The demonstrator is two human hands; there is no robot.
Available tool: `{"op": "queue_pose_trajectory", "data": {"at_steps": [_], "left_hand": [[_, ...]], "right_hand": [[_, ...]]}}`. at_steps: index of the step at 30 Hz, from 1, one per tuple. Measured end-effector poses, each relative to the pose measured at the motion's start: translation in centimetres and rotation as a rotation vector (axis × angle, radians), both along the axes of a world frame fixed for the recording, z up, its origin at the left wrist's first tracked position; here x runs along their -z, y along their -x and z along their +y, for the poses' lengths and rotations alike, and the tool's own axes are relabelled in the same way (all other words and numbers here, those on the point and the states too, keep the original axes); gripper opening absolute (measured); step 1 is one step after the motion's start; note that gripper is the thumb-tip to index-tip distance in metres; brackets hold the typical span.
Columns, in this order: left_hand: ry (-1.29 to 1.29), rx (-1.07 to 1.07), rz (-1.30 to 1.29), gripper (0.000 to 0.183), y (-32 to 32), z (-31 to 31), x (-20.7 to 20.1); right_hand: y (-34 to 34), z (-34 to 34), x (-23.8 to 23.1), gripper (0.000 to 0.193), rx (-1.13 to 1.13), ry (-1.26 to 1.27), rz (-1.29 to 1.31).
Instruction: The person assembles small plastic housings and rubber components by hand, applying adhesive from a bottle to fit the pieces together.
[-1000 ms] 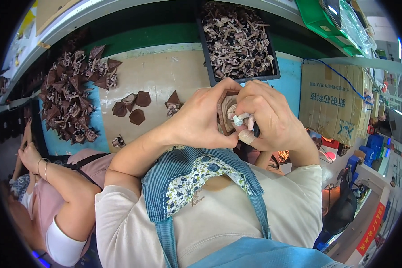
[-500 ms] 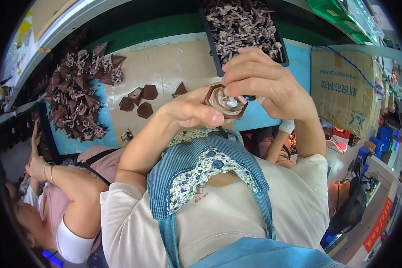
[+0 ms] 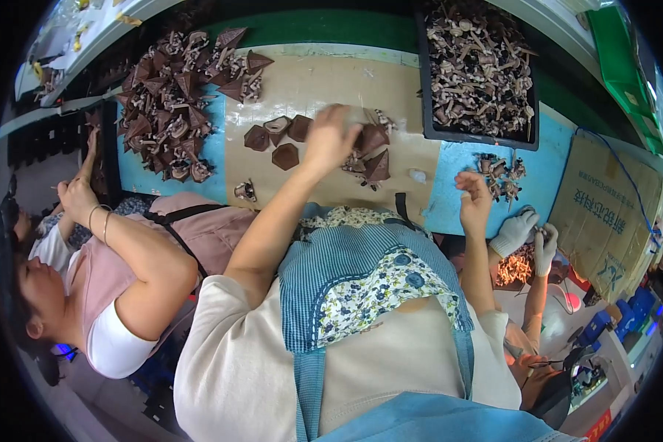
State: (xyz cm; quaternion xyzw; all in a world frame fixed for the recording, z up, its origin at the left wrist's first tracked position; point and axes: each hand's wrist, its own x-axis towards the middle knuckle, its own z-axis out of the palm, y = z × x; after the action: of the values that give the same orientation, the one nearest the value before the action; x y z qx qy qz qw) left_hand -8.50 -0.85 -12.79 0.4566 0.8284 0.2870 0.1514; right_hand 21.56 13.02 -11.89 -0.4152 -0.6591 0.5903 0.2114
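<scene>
Rests left hand (image 3: 331, 140), with indiscernible grip, beside four smooth, faceted brown pieces (image 3: 285, 156), and holds right hand (image 3: 474, 197) loosely curled, released, near the front edge of the tabletop (image 3: 324, 81).

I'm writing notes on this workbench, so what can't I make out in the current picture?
What, if anything, the left hand grips: head view, blurred and hidden by its own fingers.
The far end of the black tray: head view, cut off by the top edge.
The lowest pieces in the brown pile: head view, covered by upper ones.
What a co-worker's gloved hand holds, if anything: head view, too small.
</scene>
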Motion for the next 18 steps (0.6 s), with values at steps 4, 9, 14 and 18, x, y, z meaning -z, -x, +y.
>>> {"op": "queue_pose_trajectory", "data": {"at_steps": [4,9,14,18], "left_hand": [[0.355,0.051,0.411,0.048,4.2,-3.7,-0.3],[0.477,0.151,0.301,0.049,6.3,-4.9,1.5],[0.263,-0.063,0.04,0.037,6.0,-3.5,0.3],[-0.196,-0.207,-1.201,0.037,4.3,-1.0,-4.5]], "right_hand": [[-1.2,-2.4,2.2,0.048,-0.007,-0.003,-0.245],[0.0,-4.5,3.7,0.063,-0.14,-0.116,-0.269],[2.0,-4.8,4.9,0.055,-0.128,-0.242,-0.228],[2.6,-4.9,6.9,0.044,-0.118,-0.287,-0.188]]}}
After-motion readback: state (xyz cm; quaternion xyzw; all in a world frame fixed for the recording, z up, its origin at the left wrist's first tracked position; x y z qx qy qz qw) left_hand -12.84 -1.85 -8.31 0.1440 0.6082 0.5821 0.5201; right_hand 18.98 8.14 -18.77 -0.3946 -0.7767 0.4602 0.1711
